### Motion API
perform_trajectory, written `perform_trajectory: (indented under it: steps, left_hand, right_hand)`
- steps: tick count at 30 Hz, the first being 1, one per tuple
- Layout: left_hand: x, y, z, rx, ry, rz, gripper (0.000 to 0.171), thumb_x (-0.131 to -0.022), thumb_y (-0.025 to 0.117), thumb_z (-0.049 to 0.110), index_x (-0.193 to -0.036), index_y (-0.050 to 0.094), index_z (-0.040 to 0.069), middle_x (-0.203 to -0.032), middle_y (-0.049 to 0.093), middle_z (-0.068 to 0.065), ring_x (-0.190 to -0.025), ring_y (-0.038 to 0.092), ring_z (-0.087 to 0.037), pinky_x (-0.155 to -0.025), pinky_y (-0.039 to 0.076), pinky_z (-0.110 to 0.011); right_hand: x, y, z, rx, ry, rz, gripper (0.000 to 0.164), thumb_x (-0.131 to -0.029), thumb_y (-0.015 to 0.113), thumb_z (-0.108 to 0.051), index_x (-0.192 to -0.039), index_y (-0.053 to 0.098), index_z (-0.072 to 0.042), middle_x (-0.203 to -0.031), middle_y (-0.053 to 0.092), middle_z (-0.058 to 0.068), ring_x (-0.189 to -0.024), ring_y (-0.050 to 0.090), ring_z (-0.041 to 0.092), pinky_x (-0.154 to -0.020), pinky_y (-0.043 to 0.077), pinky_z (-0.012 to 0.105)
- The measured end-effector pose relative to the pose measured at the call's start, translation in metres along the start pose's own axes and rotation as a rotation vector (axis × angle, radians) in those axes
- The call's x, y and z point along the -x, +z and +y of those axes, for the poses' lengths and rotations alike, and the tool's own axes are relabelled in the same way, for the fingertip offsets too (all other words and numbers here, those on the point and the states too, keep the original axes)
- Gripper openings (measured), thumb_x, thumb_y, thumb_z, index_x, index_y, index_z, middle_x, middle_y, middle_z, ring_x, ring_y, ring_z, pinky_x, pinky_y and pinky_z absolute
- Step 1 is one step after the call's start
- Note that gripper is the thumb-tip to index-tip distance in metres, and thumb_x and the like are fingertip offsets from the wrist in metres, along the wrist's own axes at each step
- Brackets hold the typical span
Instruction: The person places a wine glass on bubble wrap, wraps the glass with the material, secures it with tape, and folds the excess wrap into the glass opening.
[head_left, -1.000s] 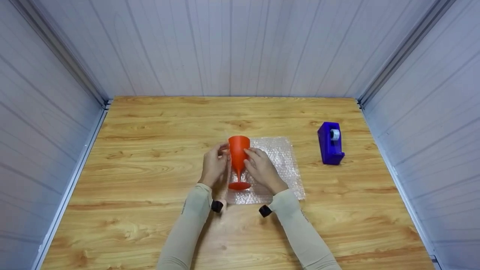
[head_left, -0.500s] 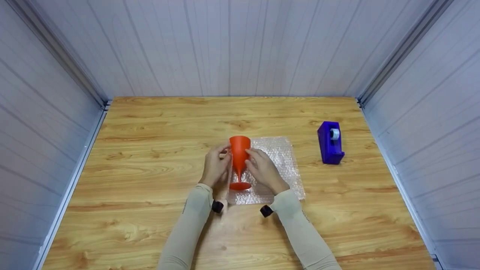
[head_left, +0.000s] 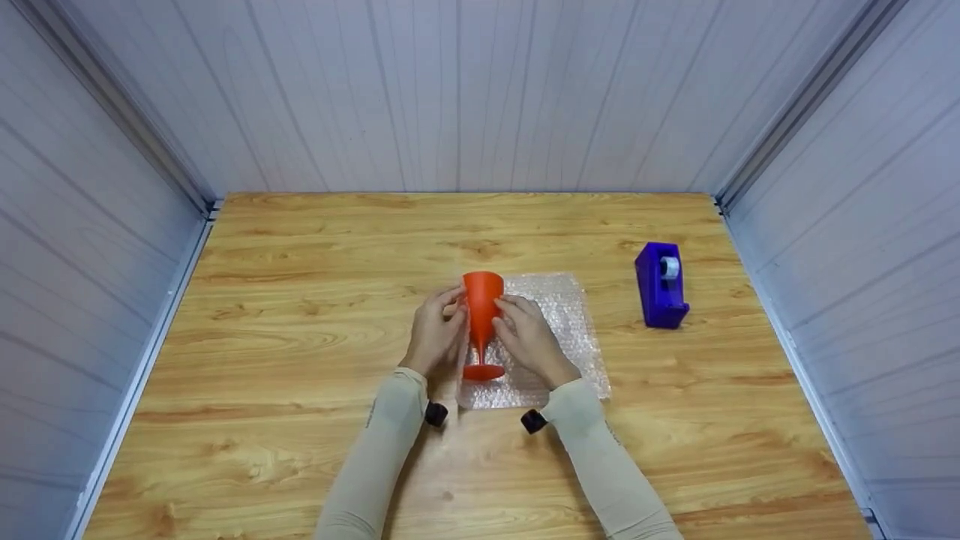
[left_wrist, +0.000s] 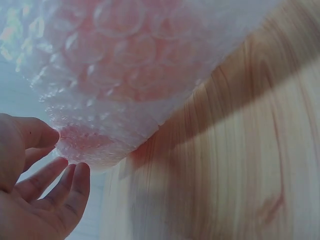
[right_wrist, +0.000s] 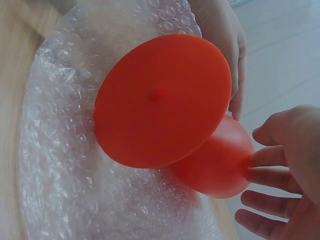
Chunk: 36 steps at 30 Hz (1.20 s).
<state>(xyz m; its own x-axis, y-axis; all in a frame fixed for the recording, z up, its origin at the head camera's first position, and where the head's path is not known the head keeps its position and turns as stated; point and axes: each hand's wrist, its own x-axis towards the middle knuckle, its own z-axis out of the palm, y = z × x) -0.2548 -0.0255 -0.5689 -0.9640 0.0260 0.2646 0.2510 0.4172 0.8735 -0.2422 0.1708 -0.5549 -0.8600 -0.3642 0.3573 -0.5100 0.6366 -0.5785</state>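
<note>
An orange plastic goblet (head_left: 482, 307) lies on its side on a sheet of bubble wrap (head_left: 566, 322), its rim toward the back and its round foot toward the front. My left hand (head_left: 435, 327) pinches the raised left edge of the sheet against the goblet's bowl. Through that bubble wrap (left_wrist: 125, 65) the orange shows in the left wrist view. On the other side, my right hand (head_left: 529, 337) touches the bowl with nearly straight fingertips. The right wrist view has the goblet's foot (right_wrist: 160, 100) up close, partly covering the bowl.
A blue tape dispenser (head_left: 661, 289) with a white roll stands on the wooden table (head_left: 300, 255), right of the bubble wrap. Pale panel walls (head_left: 465, 97) enclose the back and both sides. A small black camera sits at each wrist.
My left hand has moved slightly to the right with the raised edge of the bubble wrap. The goblet has shifted a little the same way, and my right hand very slightly too.
</note>
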Motion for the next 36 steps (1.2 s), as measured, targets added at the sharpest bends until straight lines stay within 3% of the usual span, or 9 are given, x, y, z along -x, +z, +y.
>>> perform_trajectory:
  steps: [9,18,28,36]
  left_hand:
    - [-0.001,0.0033,0.0025,0.067,-0.039,-0.03,0.043,-0.093,0.069,0.002,-0.136,0.061,0.003,-0.13,0.063,-0.013,-0.109,0.063,-0.027,-0.086,0.056,-0.037]
    - [-0.003,0.0064,0.0051,0.061,-0.011,-0.048,0.043,-0.094,0.068,0.002,-0.136,0.061,0.001,-0.132,0.061,-0.015,-0.114,0.061,-0.028,-0.086,0.056,-0.036]
    - [-0.0023,0.008,0.0039,-0.005,0.021,-0.036,0.039,-0.094,0.07,0.005,-0.132,0.064,0.002,-0.129,0.06,-0.017,-0.119,0.058,-0.031,-0.097,0.051,-0.04]
    - [-0.003,0.0078,0.0073,0.033,-0.003,-0.071,0.039,-0.095,0.068,0.005,-0.133,0.062,0.001,-0.127,0.059,-0.021,-0.108,0.066,-0.033,-0.089,0.055,-0.036]
  right_hand:
    - [0.0025,-0.0033,0.0028,-0.025,0.023,-0.023,0.04,-0.098,0.062,-0.016,-0.131,0.06,0.006,-0.129,0.061,0.018,-0.122,0.055,0.035,-0.106,0.042,0.045]
    - [0.0041,-0.0067,0.0048,-0.047,0.04,-0.04,0.041,-0.099,0.062,-0.017,-0.135,0.058,0.001,-0.129,0.061,0.016,-0.12,0.057,0.032,-0.104,0.044,0.044]
    - [0.0046,-0.0074,0.0059,-0.058,0.076,-0.04,0.038,-0.1,0.062,-0.017,-0.134,0.06,0.001,-0.131,0.06,0.016,-0.123,0.054,0.032,-0.107,0.041,0.044]
    - [0.0054,-0.0092,0.0068,-0.076,0.08,-0.057,0.04,-0.1,0.06,-0.016,-0.135,0.058,0.002,-0.129,0.061,0.016,-0.121,0.056,0.031,-0.105,0.043,0.043]
